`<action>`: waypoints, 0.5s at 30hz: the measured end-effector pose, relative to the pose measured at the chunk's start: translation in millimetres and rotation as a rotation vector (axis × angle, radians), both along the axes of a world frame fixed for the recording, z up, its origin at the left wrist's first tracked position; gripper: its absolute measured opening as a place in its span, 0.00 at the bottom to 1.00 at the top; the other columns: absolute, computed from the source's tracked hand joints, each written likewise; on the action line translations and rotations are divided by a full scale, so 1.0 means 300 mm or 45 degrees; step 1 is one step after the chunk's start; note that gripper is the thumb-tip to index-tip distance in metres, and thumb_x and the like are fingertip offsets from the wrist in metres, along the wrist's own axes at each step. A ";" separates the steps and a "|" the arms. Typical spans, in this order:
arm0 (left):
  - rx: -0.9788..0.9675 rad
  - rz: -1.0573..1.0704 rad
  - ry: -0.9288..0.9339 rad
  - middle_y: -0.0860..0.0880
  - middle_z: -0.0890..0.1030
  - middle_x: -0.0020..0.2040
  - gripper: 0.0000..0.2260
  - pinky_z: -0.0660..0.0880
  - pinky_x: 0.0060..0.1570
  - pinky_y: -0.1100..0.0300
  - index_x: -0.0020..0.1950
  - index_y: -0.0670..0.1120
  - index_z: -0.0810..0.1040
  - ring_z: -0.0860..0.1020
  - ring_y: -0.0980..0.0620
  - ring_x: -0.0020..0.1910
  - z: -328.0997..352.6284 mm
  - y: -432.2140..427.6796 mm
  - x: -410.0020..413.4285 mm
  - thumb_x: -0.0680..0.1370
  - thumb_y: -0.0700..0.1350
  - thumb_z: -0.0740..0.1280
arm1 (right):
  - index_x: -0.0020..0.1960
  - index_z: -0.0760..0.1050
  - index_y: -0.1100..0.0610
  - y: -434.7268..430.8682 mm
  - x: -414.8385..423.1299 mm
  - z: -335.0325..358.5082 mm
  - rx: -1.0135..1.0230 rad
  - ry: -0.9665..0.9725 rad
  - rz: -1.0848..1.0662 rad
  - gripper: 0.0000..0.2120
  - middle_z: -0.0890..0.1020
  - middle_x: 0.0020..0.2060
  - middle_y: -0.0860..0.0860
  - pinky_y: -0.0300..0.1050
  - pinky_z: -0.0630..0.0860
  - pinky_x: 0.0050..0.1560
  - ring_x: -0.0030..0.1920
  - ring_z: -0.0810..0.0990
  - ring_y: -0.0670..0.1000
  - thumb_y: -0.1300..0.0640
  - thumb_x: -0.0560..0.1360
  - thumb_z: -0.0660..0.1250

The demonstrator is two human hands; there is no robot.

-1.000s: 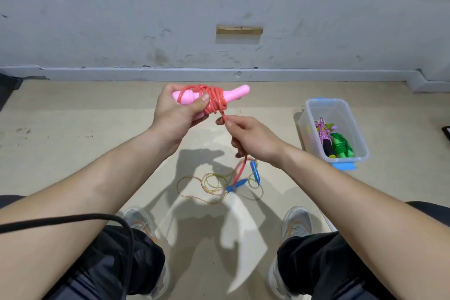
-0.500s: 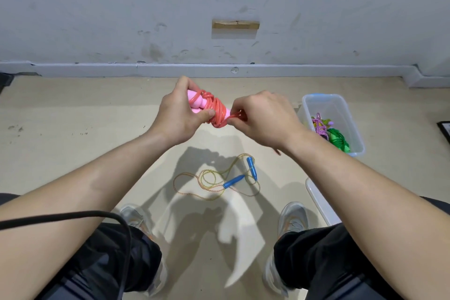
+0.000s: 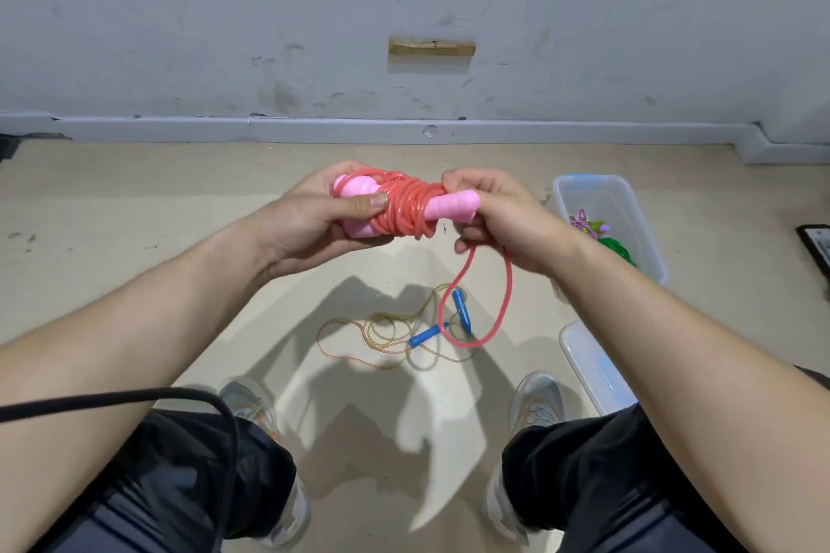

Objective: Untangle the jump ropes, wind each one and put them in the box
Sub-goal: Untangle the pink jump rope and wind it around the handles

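Now | left hand (image 3: 310, 220) grips pink rope bundle (image 3: 404, 209) | right hand (image 3: 507, 216) clamps handle tip (image 3: 453, 204) | loop (image 3: 505, 305) newly dangling

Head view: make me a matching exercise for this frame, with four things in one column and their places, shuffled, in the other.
Things
1. pink-handled rope
2. blue-handled rope
3. green rope
4. clear lid

Places
A. inside the clear box
B. flat on the floor beside the right shoe
C. gripped by the left hand and right hand, mostly wound
D. lying loose on the floor ahead of the shoes

Pairs: 1-C, 2-D, 3-A, 4-B
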State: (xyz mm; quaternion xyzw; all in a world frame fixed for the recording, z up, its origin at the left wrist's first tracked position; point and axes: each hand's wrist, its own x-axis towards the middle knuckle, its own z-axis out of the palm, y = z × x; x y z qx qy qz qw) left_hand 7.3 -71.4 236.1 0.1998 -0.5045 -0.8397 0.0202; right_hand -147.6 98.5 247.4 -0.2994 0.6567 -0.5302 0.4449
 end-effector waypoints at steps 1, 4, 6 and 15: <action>0.057 0.005 0.025 0.42 0.82 0.50 0.39 0.81 0.44 0.54 0.60 0.41 0.75 0.84 0.45 0.46 -0.002 0.006 0.002 0.54 0.47 0.86 | 0.35 0.74 0.50 -0.001 0.017 -0.004 -0.003 -0.151 -0.046 0.17 0.61 0.28 0.51 0.40 0.73 0.29 0.26 0.60 0.47 0.61 0.82 0.61; 0.183 0.055 0.086 0.39 0.81 0.54 0.41 0.80 0.49 0.53 0.68 0.37 0.72 0.83 0.44 0.50 -0.002 0.023 0.002 0.60 0.45 0.84 | 0.39 0.75 0.52 -0.008 0.057 -0.004 -0.055 -0.462 -0.216 0.17 0.62 0.27 0.47 0.39 0.69 0.26 0.24 0.59 0.44 0.62 0.83 0.57; 0.196 0.103 0.099 0.40 0.82 0.52 0.33 0.81 0.49 0.54 0.65 0.38 0.75 0.83 0.44 0.49 -0.006 0.036 0.000 0.63 0.42 0.82 | 0.40 0.74 0.53 -0.017 0.080 -0.007 -0.067 -0.542 -0.314 0.15 0.65 0.28 0.47 0.38 0.68 0.26 0.24 0.60 0.44 0.60 0.84 0.58; -0.007 0.410 -0.057 0.37 0.78 0.59 0.25 0.81 0.48 0.53 0.70 0.35 0.69 0.83 0.43 0.51 -0.018 0.042 -0.024 0.76 0.36 0.71 | 0.50 0.73 0.54 -0.023 0.112 -0.027 0.024 -0.393 -0.527 0.03 0.73 0.31 0.49 0.39 0.68 0.25 0.24 0.65 0.45 0.60 0.82 0.62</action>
